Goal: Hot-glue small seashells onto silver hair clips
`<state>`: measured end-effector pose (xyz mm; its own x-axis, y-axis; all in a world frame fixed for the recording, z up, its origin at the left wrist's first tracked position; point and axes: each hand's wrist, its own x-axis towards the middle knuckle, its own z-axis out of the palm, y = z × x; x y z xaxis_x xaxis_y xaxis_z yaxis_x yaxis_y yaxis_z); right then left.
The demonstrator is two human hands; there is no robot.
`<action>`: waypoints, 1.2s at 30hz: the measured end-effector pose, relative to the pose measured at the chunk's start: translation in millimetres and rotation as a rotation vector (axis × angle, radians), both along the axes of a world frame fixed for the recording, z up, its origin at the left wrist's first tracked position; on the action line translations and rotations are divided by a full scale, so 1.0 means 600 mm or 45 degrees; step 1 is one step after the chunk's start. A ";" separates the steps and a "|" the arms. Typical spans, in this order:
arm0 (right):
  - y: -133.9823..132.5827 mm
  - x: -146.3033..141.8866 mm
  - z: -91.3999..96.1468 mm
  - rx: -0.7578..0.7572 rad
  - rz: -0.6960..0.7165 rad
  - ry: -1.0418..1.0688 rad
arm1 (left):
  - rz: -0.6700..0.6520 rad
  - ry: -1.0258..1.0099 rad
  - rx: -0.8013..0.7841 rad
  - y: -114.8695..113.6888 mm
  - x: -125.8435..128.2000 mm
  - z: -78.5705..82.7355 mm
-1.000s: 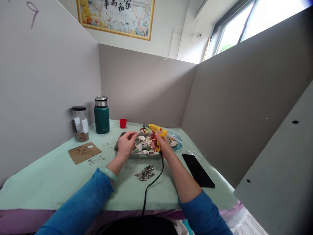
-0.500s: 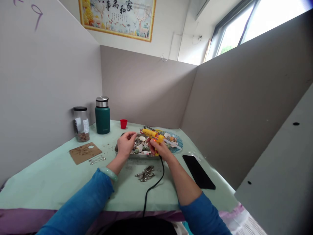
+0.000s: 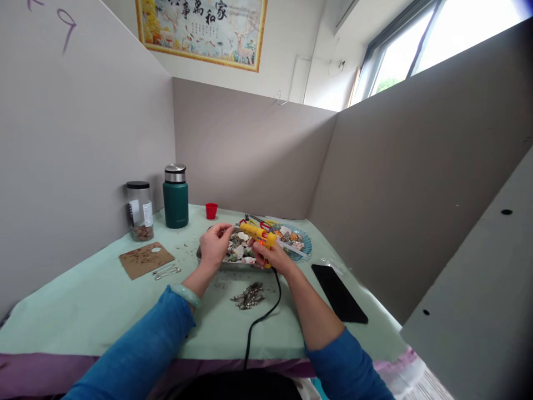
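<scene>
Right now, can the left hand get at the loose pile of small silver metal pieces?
Likely yes: the silver pile lies uncovered on the pale green cloth, and the black cord curves past its right side. The left hand is pinched; whether it holds anything is unclear.

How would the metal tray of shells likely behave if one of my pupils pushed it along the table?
The metal tray should stay stiff, as its walls look like straight metal. It seems unlikely to tip, being wide and shallow. The shells piled loose inside would probably shift or rattle.
</scene>
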<state>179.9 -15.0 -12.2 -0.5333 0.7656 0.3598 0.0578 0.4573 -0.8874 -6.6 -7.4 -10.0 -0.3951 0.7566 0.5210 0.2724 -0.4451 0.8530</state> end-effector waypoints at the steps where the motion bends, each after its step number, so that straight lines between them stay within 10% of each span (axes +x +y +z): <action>1: -0.001 0.000 0.001 0.000 -0.006 -0.003 | -0.005 -0.012 0.002 0.000 0.000 0.000; 36: -0.011 -0.005 0.016 -0.041 0.001 0.006 | -0.020 -0.069 -0.011 0.002 -0.002 0.001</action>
<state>177.1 -21.4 -2.4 -0.5323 0.7764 0.3374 0.0532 0.4285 -0.9020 -7.8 -5.9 -9.6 -0.4106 0.7673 0.4925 0.2191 -0.4413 0.8702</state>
